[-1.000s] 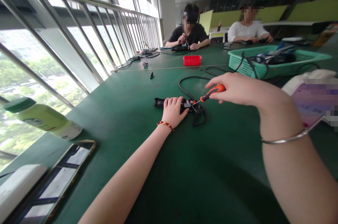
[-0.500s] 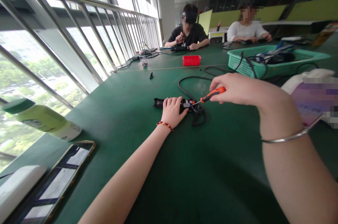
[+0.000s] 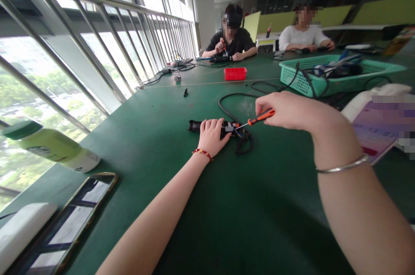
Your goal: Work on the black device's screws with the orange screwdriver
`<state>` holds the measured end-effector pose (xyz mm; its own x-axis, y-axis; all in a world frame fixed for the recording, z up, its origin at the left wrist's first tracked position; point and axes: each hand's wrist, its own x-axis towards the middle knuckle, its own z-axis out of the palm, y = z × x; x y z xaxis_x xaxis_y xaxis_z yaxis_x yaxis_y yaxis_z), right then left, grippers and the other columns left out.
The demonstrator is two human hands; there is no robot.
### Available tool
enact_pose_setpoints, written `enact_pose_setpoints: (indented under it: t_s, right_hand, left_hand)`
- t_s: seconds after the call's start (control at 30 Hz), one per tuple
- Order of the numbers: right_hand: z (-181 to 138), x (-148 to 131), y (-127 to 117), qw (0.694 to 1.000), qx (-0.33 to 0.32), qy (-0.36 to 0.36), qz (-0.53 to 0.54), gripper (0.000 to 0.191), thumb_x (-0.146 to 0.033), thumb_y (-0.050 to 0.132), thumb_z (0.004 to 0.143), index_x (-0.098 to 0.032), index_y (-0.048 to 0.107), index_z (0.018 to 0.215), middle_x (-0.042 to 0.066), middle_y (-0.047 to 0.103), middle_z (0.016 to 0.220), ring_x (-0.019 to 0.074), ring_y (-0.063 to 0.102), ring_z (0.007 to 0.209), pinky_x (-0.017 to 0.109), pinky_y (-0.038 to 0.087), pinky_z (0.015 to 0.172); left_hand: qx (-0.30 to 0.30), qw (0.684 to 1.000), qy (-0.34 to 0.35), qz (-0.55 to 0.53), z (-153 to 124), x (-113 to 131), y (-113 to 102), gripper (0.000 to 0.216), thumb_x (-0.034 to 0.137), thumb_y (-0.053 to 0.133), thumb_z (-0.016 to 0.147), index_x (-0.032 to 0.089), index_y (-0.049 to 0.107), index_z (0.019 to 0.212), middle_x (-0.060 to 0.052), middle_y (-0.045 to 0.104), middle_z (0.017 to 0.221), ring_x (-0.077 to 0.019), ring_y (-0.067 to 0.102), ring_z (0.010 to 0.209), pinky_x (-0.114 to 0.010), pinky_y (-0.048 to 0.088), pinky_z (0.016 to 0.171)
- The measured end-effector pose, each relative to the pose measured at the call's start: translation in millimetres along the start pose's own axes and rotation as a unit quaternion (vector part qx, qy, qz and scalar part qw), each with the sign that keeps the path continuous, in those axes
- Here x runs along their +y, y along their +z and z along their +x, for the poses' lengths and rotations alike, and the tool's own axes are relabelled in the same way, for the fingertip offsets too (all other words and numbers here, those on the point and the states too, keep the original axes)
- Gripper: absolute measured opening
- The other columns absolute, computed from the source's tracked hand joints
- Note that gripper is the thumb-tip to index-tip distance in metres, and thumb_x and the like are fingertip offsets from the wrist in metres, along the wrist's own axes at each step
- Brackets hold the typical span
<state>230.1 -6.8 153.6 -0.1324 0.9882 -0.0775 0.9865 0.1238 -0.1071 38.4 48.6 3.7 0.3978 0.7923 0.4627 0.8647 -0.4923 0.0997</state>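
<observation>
Fingers (image 3: 211,125) of the left hand (image 3: 212,137): set close together, clamped over the black device (image 3: 195,126), which lies on the green counter (image 3: 145,149) directly beneath them, barrel projecting to their left, opened end with loose wires (image 3: 239,134) just to their right. Right hand (image 3: 288,108): fingers closed about the orange-and-black screwdriver (image 3: 266,114), its shaft slanting down and leftward from them to the opened end; whether the tip is seated cannot be told. Black cable (image 3: 236,94): looped beyond the left fingers. Small black part (image 3: 186,92): beyond and left of them. Red bin (image 3: 235,74): farther beyond. Green basket (image 3: 298,78): beyond the right fingers. Step in hand, by judgement: screwdriver work inside the opened end. Next move appears to call for a steady left hold and an aligned tip, clear of the wires.
</observation>
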Motion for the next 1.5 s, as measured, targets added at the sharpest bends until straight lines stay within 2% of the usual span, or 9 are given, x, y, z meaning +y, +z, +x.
enact_pose_setpoints:
  t_s: [0.1, 0.27, 0.37, 0.5, 0.6, 0.87, 1.13, 1.37, 1.5]
  right_hand:
    - [-4.6, -4.2, -1.4, 0.997, -0.038, -0.012, 0.069, 0.014, -0.033, 0.056, 0.074, -0.021, 0.061, 0.079, 0.002, 0.067, 0.067, 0.0159, 0.062, 0.060, 0.024, 0.041, 0.055]
    - [-6.7, -10.7, -2.3, 0.988, -0.107, 0.013, 0.111, 0.041, -0.048, 0.033, 0.088, -0.016, 0.058, 0.081, 0.004, 0.063, 0.051, 0.0154, 0.058, 0.045, 0.028, 0.044, 0.058]
    - [-5.2, -9.2, -2.0, 0.989, -0.091, 0.007, 0.113, 0.038, -0.047, 0.037, 0.087, -0.016, 0.059, 0.083, 0.003, 0.064, 0.054, 0.0147, 0.058, 0.046, 0.027, 0.043, 0.057]
    - [-1.2, -4.1, -0.9, 0.996, -0.018, -0.020, 0.080, 0.016, -0.031, 0.055, 0.076, -0.021, 0.062, 0.085, 0.001, 0.066, 0.066, 0.0143, 0.061, 0.057, 0.023, 0.040, 0.054]
    - [1.9, -3.2, -0.5, 0.999, 0.013, -0.025, 0.041, 0.021, -0.020, 0.057, 0.070, -0.024, 0.064, 0.089, 0.000, 0.066, 0.071, 0.0144, 0.059, 0.057, 0.023, 0.037, 0.051]
    - [-2.8, -12.2, -0.3, 0.985, -0.113, -0.022, 0.129, 0.033, -0.040, 0.038, 0.086, -0.018, 0.060, 0.097, 0.001, 0.063, 0.056, 0.0136, 0.056, 0.043, 0.026, 0.043, 0.054]
    - [4.4, -2.0, 0.8, 0.999, 0.006, -0.021, 0.038, 0.027, -0.022, 0.060, 0.067, -0.024, 0.064, 0.094, 0.001, 0.067, 0.072, 0.0168, 0.063, 0.065, 0.023, 0.040, 0.053]
    - [-1.1, -13.5, 0.3, 0.987, -0.108, -0.007, 0.117, 0.032, -0.042, 0.043, 0.084, -0.018, 0.061, 0.097, 0.001, 0.064, 0.056, 0.0147, 0.058, 0.044, 0.026, 0.043, 0.053]
    - [-2.5, -20.4, 0.3, 0.993, -0.065, -0.003, 0.095, 0.033, -0.039, 0.038, 0.086, -0.018, 0.061, 0.097, 0.002, 0.062, 0.056, 0.0148, 0.055, 0.043, 0.027, 0.041, 0.052]
  left_hand:
    - [0.003, 1.000, 0.004, 0.002, 0.3, 0.0, 0.9, 0.048, 0.043, 0.048, 0.085, 0.015, 0.045, 0.124, -0.009, 0.055, 0.118, -0.0254, 0.044, 0.113, -0.043, 0.025, 0.105]
    - [0.007, 1.000, 0.007, 0.001, 0.2, -0.7, 2.0, 0.047, 0.043, 0.048, 0.085, 0.017, 0.045, 0.124, -0.009, 0.055, 0.117, -0.0254, 0.045, 0.112, -0.044, 0.026, 0.105]
    - [0.005, 1.000, 0.006, 0.003, 0.0, -0.8, 1.7, 0.047, 0.043, 0.048, 0.085, 0.017, 0.045, 0.124, -0.009, 0.055, 0.117, -0.0254, 0.045, 0.113, -0.043, 0.026, 0.105]
    - [0.005, 1.000, 0.005, 0.003, -0.1, -0.8, 1.2, 0.047, 0.042, 0.049, 0.085, 0.017, 0.046, 0.123, -0.009, 0.056, 0.117, -0.0253, 0.045, 0.113, -0.043, 0.026, 0.105]
    - [0.007, 1.000, 0.006, 0.000, -0.2, -0.6, 1.2, 0.047, 0.042, 0.049, 0.085, 0.016, 0.046, 0.124, -0.009, 0.056, 0.116, -0.0252, 0.045, 0.112, -0.043, 0.026, 0.105]
    - [0.005, 1.000, 0.008, -0.002, 0.0, -1.1, 1.1, 0.048, 0.042, 0.049, 0.084, 0.016, 0.045, 0.124, -0.009, 0.055, 0.116, -0.0255, 0.045, 0.111, -0.044, 0.027, 0.104]
    - [0.005, 1.000, 0.006, -0.003, -0.1, -0.4, 0.8, 0.047, 0.043, 0.049, 0.084, 0.017, 0.045, 0.124, -0.009, 0.055, 0.116, -0.0257, 0.044, 0.112, -0.043, 0.026, 0.104]
    - [0.005, 1.000, 0.005, -0.003, -0.3, -0.3, 1.0, 0.048, 0.042, 0.049, 0.084, 0.016, 0.045, 0.124, -0.009, 0.055, 0.117, -0.0256, 0.045, 0.112, -0.044, 0.027, 0.104]
    - [0.004, 1.000, 0.006, -0.006, -0.2, -0.6, 0.5, 0.047, 0.041, 0.050, 0.084, 0.018, 0.045, 0.124, -0.009, 0.055, 0.116, -0.0257, 0.045, 0.112, -0.045, 0.028, 0.104]
